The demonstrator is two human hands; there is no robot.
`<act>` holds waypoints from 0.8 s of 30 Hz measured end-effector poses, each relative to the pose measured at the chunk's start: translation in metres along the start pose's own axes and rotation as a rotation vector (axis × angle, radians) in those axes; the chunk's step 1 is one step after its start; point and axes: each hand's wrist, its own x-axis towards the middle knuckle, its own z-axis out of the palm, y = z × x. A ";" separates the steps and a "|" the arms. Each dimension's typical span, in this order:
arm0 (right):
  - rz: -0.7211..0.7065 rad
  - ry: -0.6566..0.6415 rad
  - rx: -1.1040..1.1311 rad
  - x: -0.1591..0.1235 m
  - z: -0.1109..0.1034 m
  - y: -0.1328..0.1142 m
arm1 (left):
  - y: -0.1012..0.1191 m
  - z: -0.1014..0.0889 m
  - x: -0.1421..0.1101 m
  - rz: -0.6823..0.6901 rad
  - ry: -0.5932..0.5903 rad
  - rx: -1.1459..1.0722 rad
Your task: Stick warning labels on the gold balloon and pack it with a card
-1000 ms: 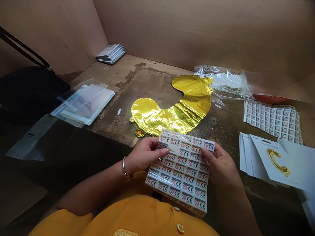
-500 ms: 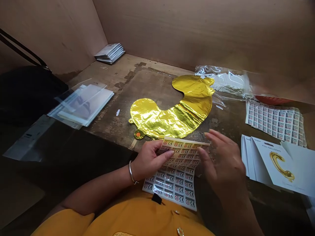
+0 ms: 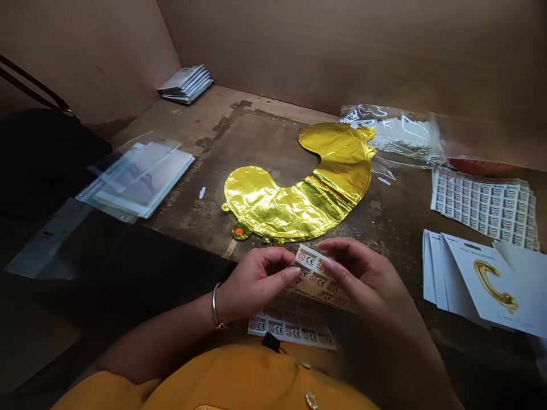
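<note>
Between my two hands is a sticker sheet printed with rows of CE marks, its upper edge bent up and its lower part hanging toward my lap. My left hand pinches the sheet's top left edge between thumb and fingers. On the other side, my right hand is closed on the top right edge, thumb in front. Just beyond my hands a flat gold foil balloon, curved like a C, lies on the table. An orange dot marks the tab at its lower left end.
Printed cards stand at the right, below another sticker sheet. A clear bag of white pieces lies at the back right. Plastic sleeves are on the left, a stack of packets in the far corner, a black bag at left.
My right hand has moved left and in, and now grips the sheet's top edge. The sheet's upper part is now bent up between both hands. The balloon has not been moved.
</note>
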 end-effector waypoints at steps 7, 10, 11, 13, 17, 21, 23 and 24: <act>0.027 -0.129 -0.100 0.008 0.003 -0.003 | -0.001 0.001 -0.001 0.008 -0.009 0.019; -0.001 -0.107 -0.110 0.010 0.002 -0.007 | 0.001 -0.001 0.001 -0.024 -0.029 0.003; -0.016 -0.112 -0.118 0.011 0.002 -0.007 | 0.001 -0.002 0.001 -0.046 -0.037 -0.010; -0.074 -0.108 -0.166 0.013 0.002 -0.006 | 0.001 -0.004 0.002 -0.081 -0.048 -0.039; -0.442 0.353 -0.509 0.010 0.009 0.001 | -0.001 -0.003 0.002 -0.084 -0.018 -0.039; -0.691 0.515 -0.692 -0.003 0.022 0.000 | -0.003 -0.001 0.001 -0.083 0.032 -0.032; -0.698 0.402 -0.698 -0.008 0.028 -0.003 | -0.003 0.000 0.001 -0.067 0.037 -0.003; -0.695 0.365 -0.695 -0.008 0.030 -0.005 | -0.003 0.000 0.000 -0.047 0.035 0.020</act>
